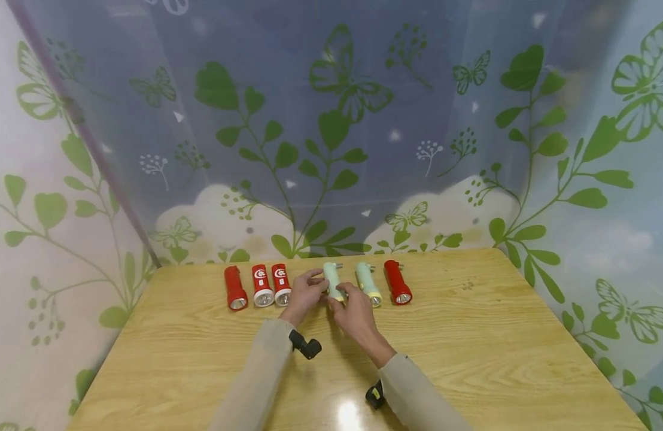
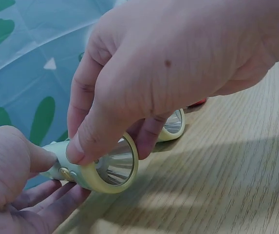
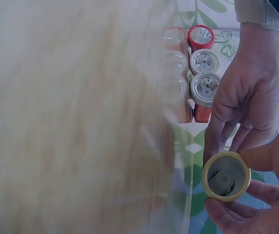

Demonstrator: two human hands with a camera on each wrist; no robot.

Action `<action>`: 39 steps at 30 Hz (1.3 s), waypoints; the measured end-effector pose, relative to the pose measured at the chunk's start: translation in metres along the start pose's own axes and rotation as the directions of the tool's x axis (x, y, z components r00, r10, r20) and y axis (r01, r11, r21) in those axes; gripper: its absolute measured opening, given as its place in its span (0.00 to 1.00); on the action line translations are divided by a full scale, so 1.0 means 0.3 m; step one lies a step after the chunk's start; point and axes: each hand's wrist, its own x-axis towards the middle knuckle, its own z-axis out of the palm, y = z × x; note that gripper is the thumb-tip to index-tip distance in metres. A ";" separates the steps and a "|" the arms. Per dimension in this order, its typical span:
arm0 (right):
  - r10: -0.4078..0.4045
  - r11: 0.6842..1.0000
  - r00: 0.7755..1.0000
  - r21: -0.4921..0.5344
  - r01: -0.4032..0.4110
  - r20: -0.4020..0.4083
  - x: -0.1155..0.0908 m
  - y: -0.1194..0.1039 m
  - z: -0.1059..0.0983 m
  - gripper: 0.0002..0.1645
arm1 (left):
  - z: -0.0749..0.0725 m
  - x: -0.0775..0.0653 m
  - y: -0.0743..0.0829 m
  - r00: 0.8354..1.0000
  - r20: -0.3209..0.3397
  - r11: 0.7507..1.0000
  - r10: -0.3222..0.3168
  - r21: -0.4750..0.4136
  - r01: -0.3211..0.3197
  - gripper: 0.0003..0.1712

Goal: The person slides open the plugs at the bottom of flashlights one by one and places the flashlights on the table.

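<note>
A mint-green flashlight (image 1: 331, 275) with a pale yellow rim lies between both hands at the middle of the row. My left hand (image 1: 306, 296) holds its body from the left, thumb on top and fingers beneath in the left wrist view. Near the lens end, my right hand (image 1: 357, 311) pinches the flashlight between thumb and fingers. Its reflector (image 2: 117, 168) faces toward me. Just right of it lies a second mint-green flashlight (image 1: 366, 280), touched by neither hand as far as I can tell.
Two red flashlights with white rims (image 1: 260, 281) and a plain red flashlight (image 1: 234, 287) lie to the left. Another red flashlight (image 1: 397, 281) is at the right end. The wooden table (image 1: 498, 347) meets a patterned cloth wall (image 1: 288, 120) behind.
</note>
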 end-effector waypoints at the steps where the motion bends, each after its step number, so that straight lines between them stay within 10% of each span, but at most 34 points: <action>1: -0.002 1.000 1.000 -0.003 0.002 -0.002 0.002 0.001 0.000 0.20 | 0.002 -0.001 0.001 1.000 -0.005 1.000 0.006 0.010 -0.006 0.25; 39: 0.073 0.996 0.992 -0.054 -0.068 0.100 0.045 0.027 -0.018 0.17 | 0.021 0.001 -0.023 0.998 0.063 0.999 -0.001 0.053 -0.003 0.26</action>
